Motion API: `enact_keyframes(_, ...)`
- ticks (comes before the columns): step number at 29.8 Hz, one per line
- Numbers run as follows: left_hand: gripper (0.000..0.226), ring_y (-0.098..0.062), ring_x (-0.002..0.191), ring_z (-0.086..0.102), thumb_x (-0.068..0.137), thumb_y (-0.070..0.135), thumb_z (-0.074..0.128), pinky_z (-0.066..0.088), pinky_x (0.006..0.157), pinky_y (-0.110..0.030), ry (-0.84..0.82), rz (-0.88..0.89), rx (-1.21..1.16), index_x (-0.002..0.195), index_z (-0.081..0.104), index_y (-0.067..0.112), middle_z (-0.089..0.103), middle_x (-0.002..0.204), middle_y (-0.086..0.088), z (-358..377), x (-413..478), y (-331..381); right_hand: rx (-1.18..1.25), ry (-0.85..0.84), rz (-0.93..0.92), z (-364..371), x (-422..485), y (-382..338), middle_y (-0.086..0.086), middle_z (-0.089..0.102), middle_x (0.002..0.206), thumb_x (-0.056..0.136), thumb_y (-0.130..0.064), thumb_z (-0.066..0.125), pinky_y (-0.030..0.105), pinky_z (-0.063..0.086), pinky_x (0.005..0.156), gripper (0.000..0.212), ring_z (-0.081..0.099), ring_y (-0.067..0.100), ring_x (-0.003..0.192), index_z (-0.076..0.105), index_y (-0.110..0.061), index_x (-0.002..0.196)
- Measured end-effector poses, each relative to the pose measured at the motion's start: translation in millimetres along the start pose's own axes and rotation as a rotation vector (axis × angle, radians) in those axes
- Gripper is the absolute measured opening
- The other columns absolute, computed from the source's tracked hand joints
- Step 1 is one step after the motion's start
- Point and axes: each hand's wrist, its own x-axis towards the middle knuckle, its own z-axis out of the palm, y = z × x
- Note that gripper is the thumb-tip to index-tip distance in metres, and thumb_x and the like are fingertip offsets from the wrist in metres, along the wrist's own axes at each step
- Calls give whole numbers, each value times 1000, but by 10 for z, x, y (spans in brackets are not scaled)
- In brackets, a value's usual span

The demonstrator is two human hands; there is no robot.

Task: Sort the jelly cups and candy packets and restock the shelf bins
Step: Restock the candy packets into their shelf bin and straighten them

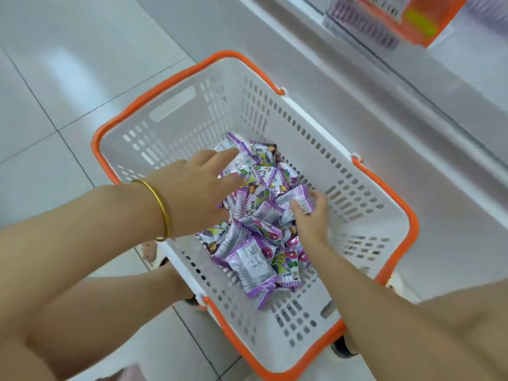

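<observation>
Left hand [192,185], gold bangle [162,209] on the wrist, fingers spread and fairly flat, resting on the left side of the candy packets [255,243] heaped in the white basket [176,116]. Across to the right hand [312,215]: thumb and fingers pinch one purple packet [298,199] at the heap's right edge. Orange shelf bin [417,26], blurred, upper right

Nothing can be read. The purple candy packets [255,259] under and beside the fingers [225,155] bear coloured lettering and white fine-print panels, all blurred. The yellow tag [420,24] on the shelf bin [450,17], far beyond the fingers, is equally illegible.
</observation>
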Motion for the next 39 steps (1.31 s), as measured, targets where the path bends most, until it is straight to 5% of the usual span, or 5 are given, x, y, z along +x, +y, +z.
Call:
enact_keyframes(7, 59, -22, 142, 8, 95, 50, 35, 31, 111, -35, -47, -31, -15, 147, 13, 33, -12, 155, -1, -64, -21, -65, -532, -635, -128, 71, -150, 47, -1, -15, 157, 68, -52, 78, 48, 21, 113, 108, 2, 24, 147, 9, -39, 150)
enact_keyframes(20, 53, -28, 134, 30, 96, 45, 39, 34, 107, -37, -71, -134, -269, 142, 30, 21, 18, 152, -9, -169, 16, 46, -679, -259, -401, -117, -246, -360, -3, 42, 139, 86, -28, 67, 28, 43, 66, 22, 57, 19, 96, 64, -20, 106)
enact_keyframes(28, 43, -30, 80, 66, 94, 43, 48, 56, 71, -41, -203, -417, -2133, 123, 48, 12, 61, 109, -20, -446, 73, 665, -642, -90, -782, -1147, -1037, -1373, -5, 49, 128, 78, -28, 74, 34, 44, 68, 16, 58, 20, 96, 64, -21, 89)
enact_keyframes(32, 11, -22, 58, 65, 93, -1, 52, 57, 60, -37, 114, -321, -2120, 84, 55, 6, 63, 74, -10, -627, 25, 852, -647, -108, -766, -1511, -1258, -1589, -8, 43, 119, 76, -24, 76, 40, 47, 78, 21, 59, 23, 98, 64, -22, 94)
enact_keyframes(39, 32, -16, 54, 66, 87, -19, 41, 56, 52, -26, 245, -218, -2014, 101, 59, 3, 69, 72, -10, -721, -41, 719, -404, -34, -594, -1844, -1209, -1767, -3, 46, 87, 78, -21, 75, 16, 37, 67, 16, 51, 16, 83, 66, -12, 88)
